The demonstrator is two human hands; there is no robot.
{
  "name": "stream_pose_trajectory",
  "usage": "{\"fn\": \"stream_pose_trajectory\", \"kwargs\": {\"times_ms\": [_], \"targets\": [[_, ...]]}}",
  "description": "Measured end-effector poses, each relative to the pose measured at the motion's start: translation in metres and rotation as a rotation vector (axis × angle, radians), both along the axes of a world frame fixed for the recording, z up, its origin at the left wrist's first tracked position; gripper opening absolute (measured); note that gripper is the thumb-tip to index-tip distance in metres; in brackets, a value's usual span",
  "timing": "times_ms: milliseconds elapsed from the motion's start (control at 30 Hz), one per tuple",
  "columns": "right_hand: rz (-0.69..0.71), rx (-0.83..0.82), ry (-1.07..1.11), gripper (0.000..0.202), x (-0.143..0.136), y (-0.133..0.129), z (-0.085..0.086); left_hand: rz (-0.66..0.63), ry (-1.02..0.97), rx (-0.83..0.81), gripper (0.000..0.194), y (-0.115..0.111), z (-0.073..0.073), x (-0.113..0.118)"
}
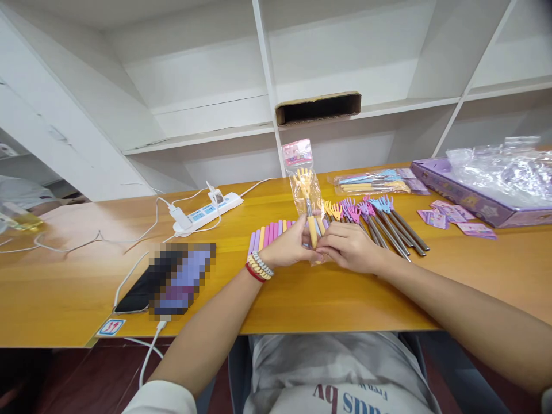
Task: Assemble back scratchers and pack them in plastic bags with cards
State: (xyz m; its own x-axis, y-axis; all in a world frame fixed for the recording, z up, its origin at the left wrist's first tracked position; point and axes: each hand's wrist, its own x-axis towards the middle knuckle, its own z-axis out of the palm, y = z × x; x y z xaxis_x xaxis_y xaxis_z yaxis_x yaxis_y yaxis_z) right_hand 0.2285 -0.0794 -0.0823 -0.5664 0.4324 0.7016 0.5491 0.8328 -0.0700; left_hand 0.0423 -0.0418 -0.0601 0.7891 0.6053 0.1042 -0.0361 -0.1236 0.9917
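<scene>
A yellow hand-shaped back scratcher [303,183] stands upright in a clear plastic bag [318,192] with a pink header card [297,152]. My left hand [288,244] is closed round its yellow handle through the bag. At the bag's lower end, the fingers of my right hand [350,246] are pinched together on the plastic. Behind my right hand lies a row of unbagged back scratchers [383,221] with yellow, purple, pink and blue heads and metal rods. Pink, purple and yellow handle tubes [264,236] lie side by side beyond my left hand, partly hidden by it.
Bagged back scratchers [375,183] lie at the back, near a purple box [483,201] full of clear bags [504,169]. Printed cards [452,215] lie before it. Leftward are a power strip [209,214], cables and a phone [146,282] beside a blurred-out device [185,279]. White shelves hold a cardboard box [319,109].
</scene>
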Motion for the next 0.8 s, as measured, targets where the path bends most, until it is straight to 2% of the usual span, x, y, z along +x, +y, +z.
{"fn": "stream_pose_trajectory", "kwargs": {"times_ms": [100, 167, 233, 300, 400, 567, 700, 800], "targets": [[-0.049, -0.015, 0.141, 0.012, 0.002, 0.000, 0.004, 0.056, -0.062, -0.029, 0.076, 0.001, 0.002, 0.001], [-0.104, -0.080, 0.207, 0.025, 0.005, 0.000, 0.007, 0.105, -0.075, -0.038, 0.066, 0.002, 0.004, 0.000], [-0.123, -0.231, 0.182, 0.040, 0.009, 0.002, 0.008, 0.136, -0.062, -0.041, 0.057, 0.004, 0.004, -0.002], [-0.087, -0.419, 0.126, 0.045, 0.013, 0.006, 0.007, 0.139, -0.043, -0.033, 0.052, 0.006, 0.003, -0.003], [-0.002, -0.614, 0.151, 0.041, 0.014, 0.010, 0.001, 0.118, -0.008, 0.017, 0.044, 0.009, 0.000, -0.003], [0.105, -0.842, 0.379, 0.036, 0.012, 0.014, -0.005, 0.074, 0.031, 0.056, 0.039, 0.012, -0.002, -0.002], [0.169, -0.955, 0.454, 0.029, 0.012, 0.015, -0.004, 0.222, 0.025, 0.017, 0.055, 0.012, -0.002, -0.002], [0.155, -0.966, 0.469, 0.028, 0.013, 0.016, -0.004, 0.305, 0.030, 0.038, 0.039, 0.011, -0.004, 0.000]]}}
